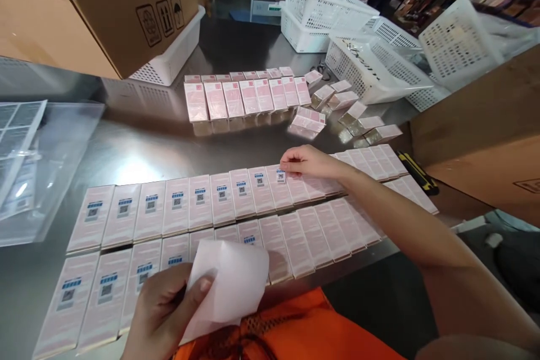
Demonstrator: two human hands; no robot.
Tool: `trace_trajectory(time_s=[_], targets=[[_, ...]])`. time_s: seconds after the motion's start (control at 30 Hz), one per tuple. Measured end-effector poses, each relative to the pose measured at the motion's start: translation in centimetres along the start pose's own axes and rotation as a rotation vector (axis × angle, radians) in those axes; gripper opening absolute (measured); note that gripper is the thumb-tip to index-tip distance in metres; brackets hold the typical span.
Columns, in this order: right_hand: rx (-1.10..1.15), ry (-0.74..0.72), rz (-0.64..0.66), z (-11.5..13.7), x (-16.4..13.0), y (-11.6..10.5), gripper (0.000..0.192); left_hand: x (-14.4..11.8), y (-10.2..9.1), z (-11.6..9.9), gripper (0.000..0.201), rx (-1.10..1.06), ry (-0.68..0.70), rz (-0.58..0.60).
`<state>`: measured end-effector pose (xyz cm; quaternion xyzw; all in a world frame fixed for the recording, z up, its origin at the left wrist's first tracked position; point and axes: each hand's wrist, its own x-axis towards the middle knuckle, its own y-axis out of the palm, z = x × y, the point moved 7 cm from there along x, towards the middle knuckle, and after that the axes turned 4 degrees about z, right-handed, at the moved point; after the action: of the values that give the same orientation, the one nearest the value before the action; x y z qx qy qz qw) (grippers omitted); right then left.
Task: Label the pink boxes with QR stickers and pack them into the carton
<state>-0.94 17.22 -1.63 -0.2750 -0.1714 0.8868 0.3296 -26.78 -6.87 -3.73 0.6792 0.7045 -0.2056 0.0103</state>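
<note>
My left hand [169,304] is closed on a white paper sheet [236,275], thumb on top, over the front row of boxes. With its fingers pinched together, my right hand [307,161] is at the edge of a small QR-code sticker [280,176] on a pink box [278,194] in the back row. To the left of that hand, the back-row boxes bear blue-and-white QR stickers, such as the sticker [200,197]. Several front-row boxes at the left carry the same kind. Pink boxes [314,233] at the front right show no sticker.
More pink boxes [242,98] stand in a row farther back, with several loose boxes [354,112] beside them. White baskets [312,3] and cardboard cartons [485,124] border the metal table [143,146]. A yellow-black cutter [417,173] lies right; plastic bags [63,180] lie left.
</note>
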Motion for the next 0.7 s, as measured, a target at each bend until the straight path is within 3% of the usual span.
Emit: trace_trajectory(time_s=[0.7], targets=[[-0.252,-0.039,-0.090,0.37,0.79,0.58,0.027,-0.20,-0.25,-0.62,0.050,0.020,-0.076,-0.059]])
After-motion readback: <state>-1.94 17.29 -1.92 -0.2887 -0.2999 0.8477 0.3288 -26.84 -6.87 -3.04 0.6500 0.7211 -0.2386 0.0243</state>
